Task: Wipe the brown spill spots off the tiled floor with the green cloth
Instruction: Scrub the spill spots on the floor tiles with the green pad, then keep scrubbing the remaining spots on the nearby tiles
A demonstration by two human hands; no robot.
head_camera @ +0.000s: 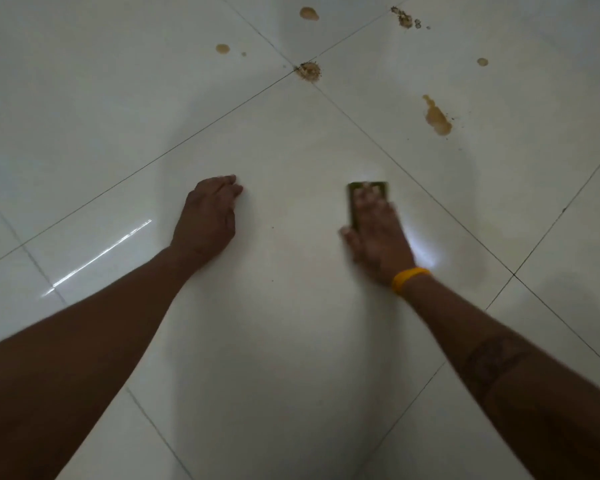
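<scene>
Centrally, the right hand (378, 237) is laid flat on the green cloth (355, 202), which is pressed against the white tiled floor (291, 341); the fingers (369, 199) are spread straight over the cloth, though their outline is blurred. A yellow wristband (409, 279) is worn on the right wrist. The left hand (207, 220) is rested on the same tile, well apart from the cloth, with its fingers loosely curled against the floor and nothing held. Brown spill spots are seen on the tiles beyond both hands: an elongated smear (437, 116) ahead and to the right of the cloth, a crumbly patch (308, 71) at the meeting of four tiles, a second crumbly patch (403, 18) further off, and three round drops (309, 13) (222, 48) (482, 62). None of these is touched by the cloth.
</scene>
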